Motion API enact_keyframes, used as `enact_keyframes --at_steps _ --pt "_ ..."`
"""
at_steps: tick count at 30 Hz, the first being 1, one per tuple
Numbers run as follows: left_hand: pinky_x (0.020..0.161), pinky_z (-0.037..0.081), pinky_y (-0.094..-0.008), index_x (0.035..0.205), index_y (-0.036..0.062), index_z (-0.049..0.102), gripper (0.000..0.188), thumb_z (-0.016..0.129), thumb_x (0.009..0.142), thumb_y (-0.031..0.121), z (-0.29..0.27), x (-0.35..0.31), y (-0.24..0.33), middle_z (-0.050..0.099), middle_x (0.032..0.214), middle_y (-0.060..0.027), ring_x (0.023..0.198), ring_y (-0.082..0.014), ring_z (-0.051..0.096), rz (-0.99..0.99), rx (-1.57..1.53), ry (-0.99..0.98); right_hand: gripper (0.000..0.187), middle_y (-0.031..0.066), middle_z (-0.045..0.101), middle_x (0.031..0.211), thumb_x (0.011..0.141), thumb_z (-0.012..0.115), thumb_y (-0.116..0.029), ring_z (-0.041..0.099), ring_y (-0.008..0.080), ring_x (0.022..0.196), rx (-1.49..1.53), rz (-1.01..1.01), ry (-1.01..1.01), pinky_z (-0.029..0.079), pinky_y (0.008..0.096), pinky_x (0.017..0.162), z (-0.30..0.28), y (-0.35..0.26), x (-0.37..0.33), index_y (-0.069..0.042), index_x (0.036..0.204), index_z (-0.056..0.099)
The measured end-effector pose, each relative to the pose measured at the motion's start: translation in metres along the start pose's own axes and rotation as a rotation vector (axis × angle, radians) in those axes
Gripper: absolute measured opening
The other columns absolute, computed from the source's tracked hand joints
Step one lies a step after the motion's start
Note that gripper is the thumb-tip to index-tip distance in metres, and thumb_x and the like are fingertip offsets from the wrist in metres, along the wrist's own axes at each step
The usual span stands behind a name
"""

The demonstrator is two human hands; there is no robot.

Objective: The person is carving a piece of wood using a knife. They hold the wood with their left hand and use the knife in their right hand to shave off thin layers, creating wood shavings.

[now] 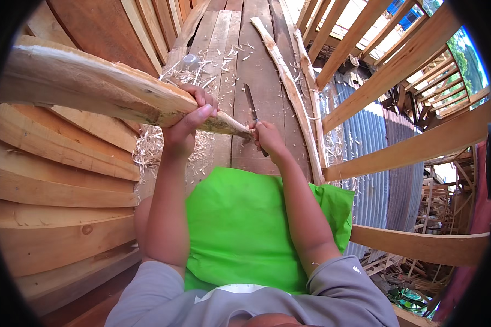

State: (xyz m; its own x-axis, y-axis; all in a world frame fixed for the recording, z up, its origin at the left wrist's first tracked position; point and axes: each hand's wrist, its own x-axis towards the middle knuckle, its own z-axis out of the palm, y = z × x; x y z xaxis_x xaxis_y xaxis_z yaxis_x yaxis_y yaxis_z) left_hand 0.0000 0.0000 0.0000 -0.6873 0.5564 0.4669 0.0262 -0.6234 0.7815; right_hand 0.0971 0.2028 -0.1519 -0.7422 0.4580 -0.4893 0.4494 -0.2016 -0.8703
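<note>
A long, pale, peeled wooden pole point(112, 87) slants from the far left down to the middle, its narrow end in front of me. My left hand point(193, 111) is wrapped round it a little way back from that end. In my right hand point(268, 136) is a knife point(250, 101), its dark blade pointing up and away from me. The fingers of that hand are closed round the handle, close beside the pole's tip; whether they touch the tip I cannot tell. A bright green cloth point(240, 229) covers my lap.
Wood shavings point(150, 150) lie heaped on the plank floor point(221, 43) at the left. Another peeled pole point(286, 82) lies lengthwise to the right, near a railing of wooden slats point(403, 150). Corrugated metal sheets point(365, 131) show beyond it. A clear cup point(190, 61) sits among shavings. Stacked boards point(65, 191) stand at left.
</note>
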Motion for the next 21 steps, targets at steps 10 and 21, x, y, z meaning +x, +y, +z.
enact_keyframes --at_steps 10,21 --pt "0.093 0.047 -0.0389 0.102 0.0022 0.053 0.024 0.065 0.081 0.004 0.005 0.004 0.005 0.056 0.089 -0.0075 0.092 -0.0198 0.06 0.159 -0.004 0.008 0.037 0.0112 0.068 0.084 0.093 0.06 -0.029 0.063 0.0155 0.071 -0.224 -0.192 0.161 0.048 0.0304 0.061 -0.005 -0.022 -0.029 0.0 0.116 0.064" --pt "0.084 0.047 -0.0386 0.107 0.0027 0.054 0.039 0.072 0.084 0.029 0.012 0.006 0.013 0.053 0.084 -0.005 0.081 -0.0173 0.054 0.183 -0.183 0.072 0.065 0.0238 0.065 0.073 0.098 0.027 -0.043 0.062 0.0401 0.07 -0.572 -0.033 0.413 0.047 0.048 0.068 0.024 0.048 0.0 0.007 0.086 0.067"
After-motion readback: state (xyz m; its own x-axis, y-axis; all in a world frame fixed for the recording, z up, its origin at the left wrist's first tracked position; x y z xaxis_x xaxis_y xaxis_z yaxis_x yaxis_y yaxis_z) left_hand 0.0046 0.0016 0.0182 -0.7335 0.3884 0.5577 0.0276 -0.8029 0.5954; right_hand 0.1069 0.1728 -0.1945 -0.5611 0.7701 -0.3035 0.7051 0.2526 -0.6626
